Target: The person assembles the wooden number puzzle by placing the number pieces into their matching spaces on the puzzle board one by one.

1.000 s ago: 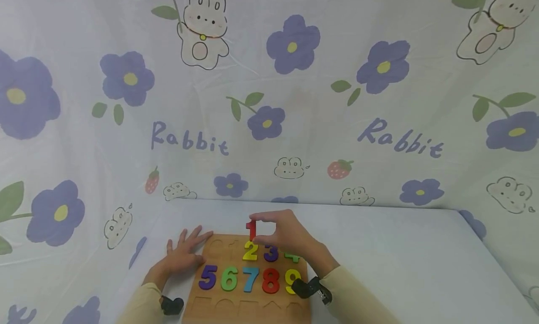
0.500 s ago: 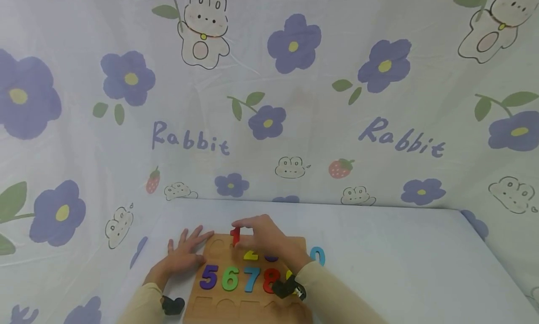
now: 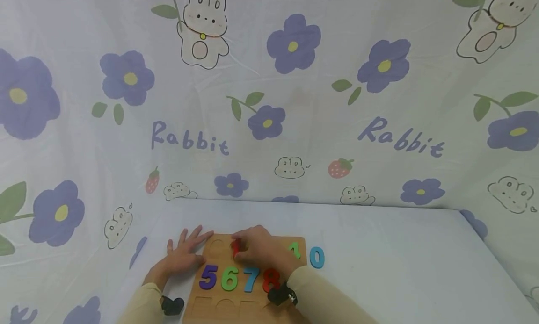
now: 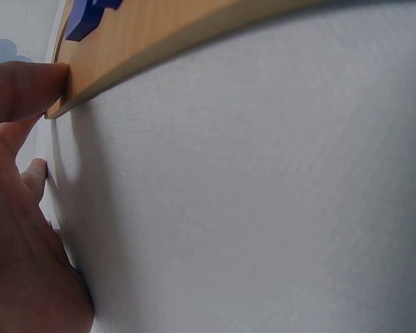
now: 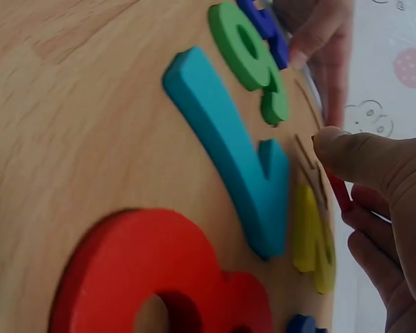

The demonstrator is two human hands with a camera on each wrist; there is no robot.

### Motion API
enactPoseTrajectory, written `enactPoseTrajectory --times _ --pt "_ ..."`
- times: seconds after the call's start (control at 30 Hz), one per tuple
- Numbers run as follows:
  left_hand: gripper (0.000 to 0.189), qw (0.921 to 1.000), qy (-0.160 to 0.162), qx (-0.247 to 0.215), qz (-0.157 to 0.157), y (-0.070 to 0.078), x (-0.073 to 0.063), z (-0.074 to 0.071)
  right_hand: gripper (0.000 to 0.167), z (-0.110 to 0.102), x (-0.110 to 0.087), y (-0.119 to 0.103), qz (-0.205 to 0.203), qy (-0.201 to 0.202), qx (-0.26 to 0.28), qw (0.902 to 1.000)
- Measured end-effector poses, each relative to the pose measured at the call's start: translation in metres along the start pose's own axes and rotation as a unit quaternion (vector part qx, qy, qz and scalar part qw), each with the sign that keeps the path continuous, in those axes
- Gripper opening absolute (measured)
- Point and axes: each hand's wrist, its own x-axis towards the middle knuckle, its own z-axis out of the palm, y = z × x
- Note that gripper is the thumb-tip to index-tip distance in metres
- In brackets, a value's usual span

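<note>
Between the thumb and fingers of my right hand (image 3: 261, 247) is a red number 1 piece (image 3: 236, 247), pinched low over its slot in the top row of the wooden number board (image 3: 236, 306). In the right wrist view only a red sliver of the number 1 piece (image 5: 338, 189) shows behind the thumb. My left hand (image 3: 182, 255) lies spread at the board's left edge, thumb and a fingertip touching it. The left wrist view has the left thumb (image 4: 28, 90) on the board's rim. The yellow 2 (image 5: 305, 229) sits beside the 1's slot.
Purple 5 (image 3: 208, 277), green 6 (image 3: 229, 278), blue 7 (image 3: 251, 279) and red 8 (image 3: 271, 278) fill the middle row. A green 4 (image 3: 294, 250) is partly covered by the right hand. A blue 0 (image 3: 317, 257) lies on the white table right of the board.
My right hand has carried the red 1 leftward from above the 2, then lowered it to its slot. The left hand has stayed in place.
</note>
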Motion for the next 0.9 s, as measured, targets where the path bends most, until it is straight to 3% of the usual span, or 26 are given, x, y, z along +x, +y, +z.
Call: enactPoseTrajectory --times 0.4,0.63,0.9 --pt "0.08 1.0 0.005 -0.001 0.001 -0.005 0.002 0.002 0.058 0.016 0.004 -0.002 -0.003 0.019 -0.051 0.9985" --pt "0.079 0.9997 0.013 -0.005 0.018 -0.017 0.009 0.007 0.06 0.015 0.005 -0.002 -0.009 0.018 -0.069 0.9974" --pt "0.079 0.9999 0.009 -0.008 0.012 -0.01 0.006 0.005 0.055 0.003 -0.003 -0.001 -0.033 0.037 -0.058 0.9971"
